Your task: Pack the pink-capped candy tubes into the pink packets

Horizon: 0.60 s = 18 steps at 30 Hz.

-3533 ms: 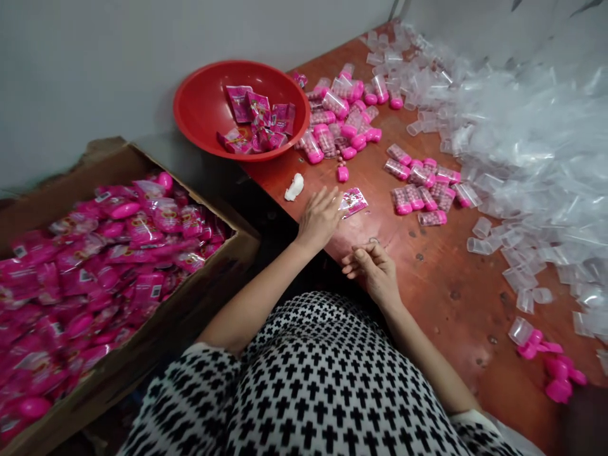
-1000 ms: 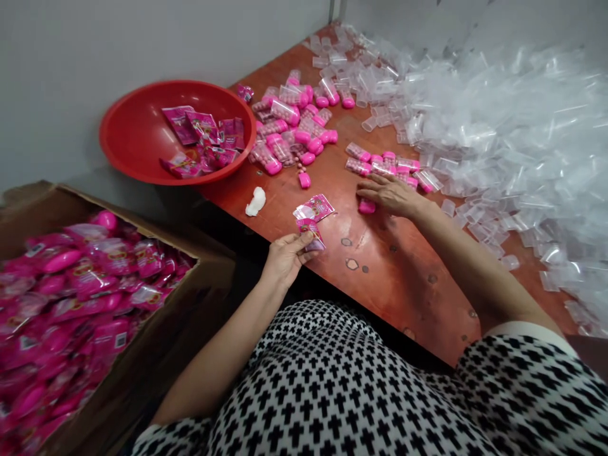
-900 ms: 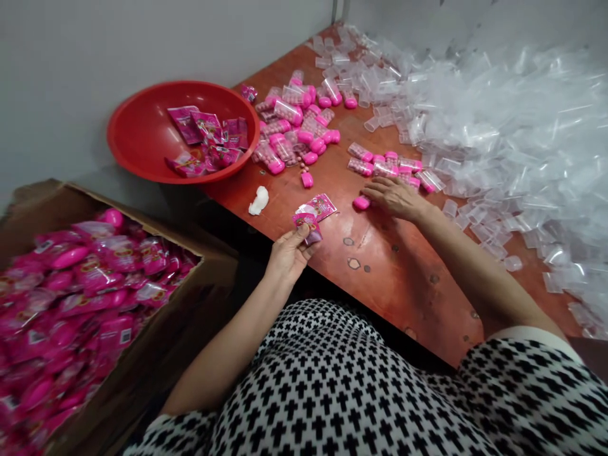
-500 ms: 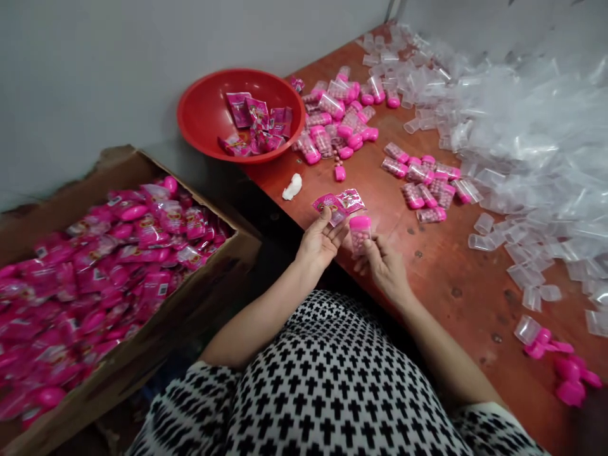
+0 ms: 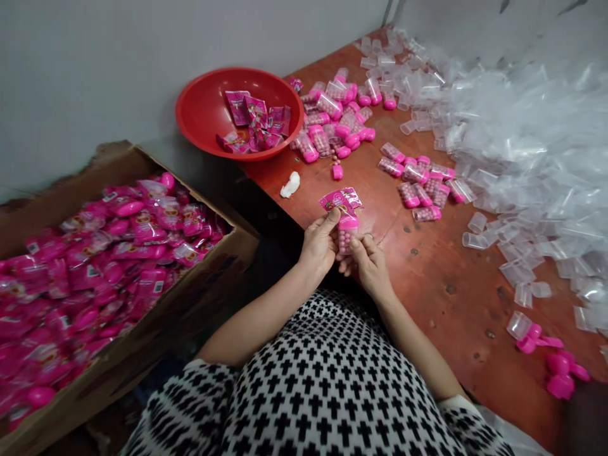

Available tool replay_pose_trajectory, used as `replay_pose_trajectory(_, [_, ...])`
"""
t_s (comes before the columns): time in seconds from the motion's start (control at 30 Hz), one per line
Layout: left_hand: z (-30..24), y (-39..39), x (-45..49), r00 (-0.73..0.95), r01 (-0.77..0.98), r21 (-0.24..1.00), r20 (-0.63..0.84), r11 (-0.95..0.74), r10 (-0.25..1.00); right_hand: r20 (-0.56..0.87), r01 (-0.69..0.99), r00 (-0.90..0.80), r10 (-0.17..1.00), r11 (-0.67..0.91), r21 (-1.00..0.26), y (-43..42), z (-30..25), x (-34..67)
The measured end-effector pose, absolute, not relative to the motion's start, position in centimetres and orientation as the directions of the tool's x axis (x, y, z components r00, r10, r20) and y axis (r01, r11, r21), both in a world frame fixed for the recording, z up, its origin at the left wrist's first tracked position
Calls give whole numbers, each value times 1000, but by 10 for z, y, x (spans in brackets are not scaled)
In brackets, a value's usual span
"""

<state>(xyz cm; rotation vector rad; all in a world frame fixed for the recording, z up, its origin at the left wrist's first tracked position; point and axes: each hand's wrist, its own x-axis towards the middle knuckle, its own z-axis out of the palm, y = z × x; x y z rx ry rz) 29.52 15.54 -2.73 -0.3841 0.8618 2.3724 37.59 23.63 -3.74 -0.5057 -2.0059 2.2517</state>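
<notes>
Both hands had drawn closer together than half a second before, meeting just above the near edge of the bench [image 5: 441, 285]. The left hand [image 5: 318, 246] pinched a pink printed sachet [image 5: 334, 201] under its thumb. The right hand [image 5: 369, 266] gripped a small clear tube [image 5: 347, 233], pink-capped and packed with pink beads, held upright right beneath the sachet. Bare bench lay open to the right of the hands, with filled tubes [image 5: 418, 187] farther back and a heap of empty tubes [image 5: 522, 145] beyond. A cardboard box [image 5: 237, 247] of pink packets crowded the left side.
</notes>
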Motion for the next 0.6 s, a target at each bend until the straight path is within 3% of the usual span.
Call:
replay_pose_trajectory(0.1, [-27, 152, 294, -810, -585, 561, -381, -586, 445, -173, 131, -941, 291, -160, -978, 238, -41, 375])
replay_pose_trajectory(0.23, [-29, 150, 294, -810, -572, 609, -314, -549, 496, -80, 95, -912, 402, 18, -995, 238, -47, 376])
replay_pose_trajectory(0.4, [-31, 150, 295, -773, -612, 635, -353, -471, 528, -7, 77, -896, 445, 139, -987, 240, -52, 378])
replay_pose_trajectory(0.47, [-30, 149, 293, -772, -601, 667, -342, -441, 536, -39, 76, -911, 410, 73, -994, 242, -51, 378])
replay_pose_trajectory(0.6, [-26, 145, 287, -736, -588, 738, -321, -330, 596, -178, 113, -944, 278, -233, -966, 244, -47, 376])
